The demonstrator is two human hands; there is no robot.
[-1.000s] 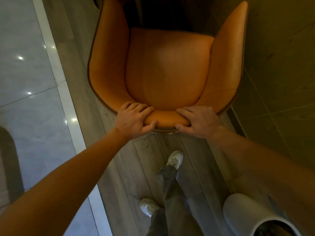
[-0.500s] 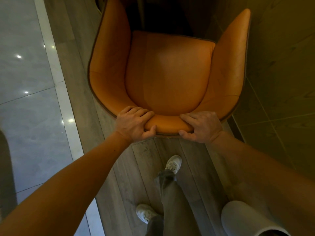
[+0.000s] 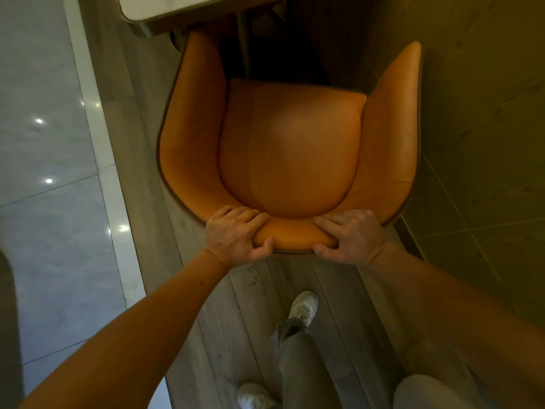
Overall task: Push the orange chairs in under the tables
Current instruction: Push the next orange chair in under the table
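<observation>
An orange leather armchair (image 3: 290, 149) with curved arms fills the middle of the view, seen from above and behind. My left hand (image 3: 236, 236) grips the top of its backrest on the left, thumb underneath. My right hand (image 3: 349, 236) grips the same backrest edge on the right. A pale table top (image 3: 165, 5) with a rounded corner shows at the top edge, just beyond the chair's left arm tip. The space under the table is dark, with a thin table leg (image 3: 241, 45) in it.
Grey wood-plank floor (image 3: 259, 293) runs under the chair and my feet in white shoes (image 3: 303, 308). A glossy pale tiled floor (image 3: 44, 202) lies to the left past a white strip. A dark panelled wall (image 3: 477, 143) stands close on the right.
The chair and both hands have slid forward toward the table, whose top edge has come into view. My grip on the backrest is unchanged and my feet have stepped forward.
</observation>
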